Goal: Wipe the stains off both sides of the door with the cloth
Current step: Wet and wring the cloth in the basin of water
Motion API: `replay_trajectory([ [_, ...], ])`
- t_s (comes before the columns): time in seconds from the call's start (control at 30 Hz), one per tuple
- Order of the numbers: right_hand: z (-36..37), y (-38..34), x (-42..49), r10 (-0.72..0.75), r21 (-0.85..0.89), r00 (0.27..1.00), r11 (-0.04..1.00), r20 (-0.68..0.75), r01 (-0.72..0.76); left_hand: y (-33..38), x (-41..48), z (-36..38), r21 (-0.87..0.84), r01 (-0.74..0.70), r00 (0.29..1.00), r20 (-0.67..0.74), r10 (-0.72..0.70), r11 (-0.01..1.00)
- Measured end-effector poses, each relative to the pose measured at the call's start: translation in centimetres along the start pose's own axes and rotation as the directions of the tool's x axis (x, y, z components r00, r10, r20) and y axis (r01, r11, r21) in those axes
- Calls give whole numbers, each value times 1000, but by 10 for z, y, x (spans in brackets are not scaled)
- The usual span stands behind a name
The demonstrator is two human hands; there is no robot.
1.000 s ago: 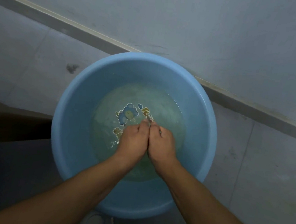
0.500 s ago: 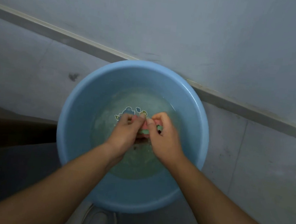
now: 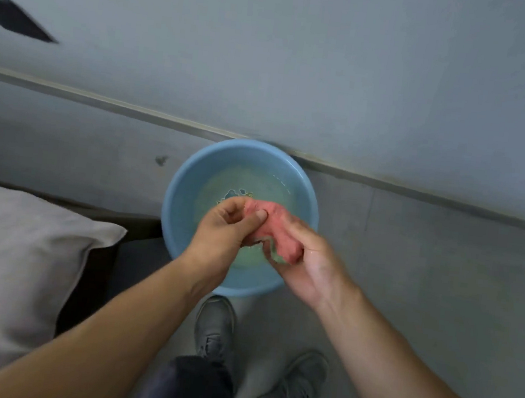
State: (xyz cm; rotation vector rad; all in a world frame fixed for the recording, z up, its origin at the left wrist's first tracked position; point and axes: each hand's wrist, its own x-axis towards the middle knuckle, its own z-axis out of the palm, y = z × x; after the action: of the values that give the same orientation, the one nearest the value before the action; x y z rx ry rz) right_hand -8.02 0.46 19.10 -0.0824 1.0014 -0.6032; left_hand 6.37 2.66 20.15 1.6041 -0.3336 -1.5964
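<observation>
Both hands grip a twisted, fuzzy pink cloth (image 3: 279, 229) w/ green edge: left hand (image 3: 223, 237) pinches one end, right hand (image 3: 307, 265) curls round other, above round blue plastic basin (image 3: 176, 209) of water

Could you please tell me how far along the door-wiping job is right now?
Done: the cloth is out of the water, above the basin. In hand: the left hand and right hand both grip it, apparently wringing it. Left: all the wiping, it seems; neither hand is on a door, so both sides remain.
</observation>
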Motion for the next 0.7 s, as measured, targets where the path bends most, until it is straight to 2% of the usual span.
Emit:
replay_trajectory([
  [0.07, 23, -18, -49, -27, 74, 999, 997, 37, 24, 34, -41, 15, 4, -4, 1000, 26, 4, 1000],
  [0.13, 49, -35, -99, -57, 112, 998, 992, 29, 54, 69, -80, 31, 116, -60, 997, 57, 54, 991],
  [0.27, 86, -73, -202, -171, 39, 976, 983, -135, 177, 145, -152, 70, 463, -133, 987, 139, 76, 876],
  [0.33, 93, -96, -256, -256, 46, 938, 961, -236, 274, 182, -189, 91, 564, -122, 989, 138, 53, 816],
  [0.4, 95, -120, -312, -344, 54, 875, 922, -340, 383, 215, -223, 110, 632, -170, 980, 185, 66, 756],
  [0.47, 94, -139, -369, -444, -36, 783, 878, -437, 477, 243, -257, 128, 717, -266, 958, 273, 91, 645],
  [0.53, 92, -152, -425, -550, -212, 656, 825, -517, 524, 267, -286, 148, 778, -420, 903, 411, 127, 467],
  [0.63, 90, -160, -509, -684, -407, 443, 714, -580, 570, 298, -320, 189, 736, -657, 753, 639, 154, 162],
  [0.7, 82, -156, -561, -747, -547, 241, 631, -620, 550, 314, -342, 225, 650, -758, 642, 758, 116, -51],
])
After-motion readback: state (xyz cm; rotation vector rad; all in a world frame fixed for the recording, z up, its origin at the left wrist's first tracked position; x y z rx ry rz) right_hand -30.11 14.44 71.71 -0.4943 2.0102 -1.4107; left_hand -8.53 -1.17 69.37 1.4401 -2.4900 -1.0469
